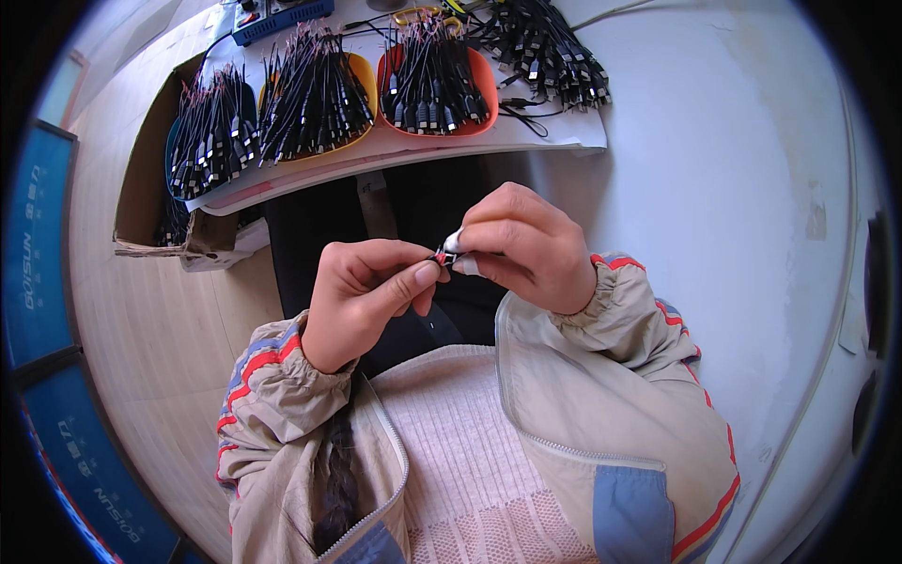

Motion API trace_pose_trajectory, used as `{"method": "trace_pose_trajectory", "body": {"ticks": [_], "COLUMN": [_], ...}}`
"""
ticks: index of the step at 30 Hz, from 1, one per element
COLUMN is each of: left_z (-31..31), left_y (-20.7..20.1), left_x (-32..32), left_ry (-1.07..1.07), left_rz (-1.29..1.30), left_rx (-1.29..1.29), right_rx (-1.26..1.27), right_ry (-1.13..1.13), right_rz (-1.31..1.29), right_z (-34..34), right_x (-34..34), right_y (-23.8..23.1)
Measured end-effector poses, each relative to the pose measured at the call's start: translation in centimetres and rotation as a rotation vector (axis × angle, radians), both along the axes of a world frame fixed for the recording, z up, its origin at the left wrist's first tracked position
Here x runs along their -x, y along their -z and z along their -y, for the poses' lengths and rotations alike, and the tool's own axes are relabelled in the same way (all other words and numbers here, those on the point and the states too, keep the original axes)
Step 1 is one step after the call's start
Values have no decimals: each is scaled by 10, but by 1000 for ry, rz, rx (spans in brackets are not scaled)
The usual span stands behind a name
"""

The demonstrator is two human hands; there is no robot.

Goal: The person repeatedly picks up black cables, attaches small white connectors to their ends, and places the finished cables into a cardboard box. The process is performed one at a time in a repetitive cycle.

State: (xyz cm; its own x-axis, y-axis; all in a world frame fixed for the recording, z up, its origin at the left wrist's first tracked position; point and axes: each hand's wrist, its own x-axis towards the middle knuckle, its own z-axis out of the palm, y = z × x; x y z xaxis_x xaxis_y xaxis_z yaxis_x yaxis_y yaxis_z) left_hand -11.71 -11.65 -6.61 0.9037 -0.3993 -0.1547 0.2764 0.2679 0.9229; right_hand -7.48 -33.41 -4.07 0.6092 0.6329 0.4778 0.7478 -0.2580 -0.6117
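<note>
Red-and-black piece (442, 257) is pinched by curled fingers of the left hand (357, 293) and right hand (528, 246), wrists angled inward

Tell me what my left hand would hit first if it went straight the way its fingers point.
Probably the white-covered fingertips of your right hand, just past the small red-and-black piece at the tips of your left hand; one view leaves exact depth unclear.
</note>
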Motion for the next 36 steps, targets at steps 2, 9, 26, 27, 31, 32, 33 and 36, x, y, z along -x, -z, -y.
{"method": "trace_pose_trajectory", "body": {"ticks": [2, 9, 26, 27, 31, 32, 33, 36], "left_z": [1, 17, -8, -7, -1, 0, 1, 1], "left_y": [-1, 11, 14, 15, 19, 20, 21, 24], "left_x": [0, 2, -2, -2, 3, 3, 5, 6], "left_ry": [4, -427, 236, 241, 171, 150, 138, 106], "left_rz": [9, 1273, -61, -74, -102, -101, -102, -126], "left_rx": [38, -841, 359, 382, 459, 479, 516, 613], "right_rx": [9, -245, 16, 16, 14, 17, 67, -24], "right_ry": [-54, 71, -110, -105, -68, -52, -53, 240], "right_rz": [127, -805, -312, -291, -28, 46, 108, 157], "right_z": [-2, -12, -6, -7, -3, -1, 2, 13], "right_x": [-4, 12, 13, 15, 13, 9, 4, -19], "right_y": [0, 8, -14, -12, -7, -7, -7, -8]}}
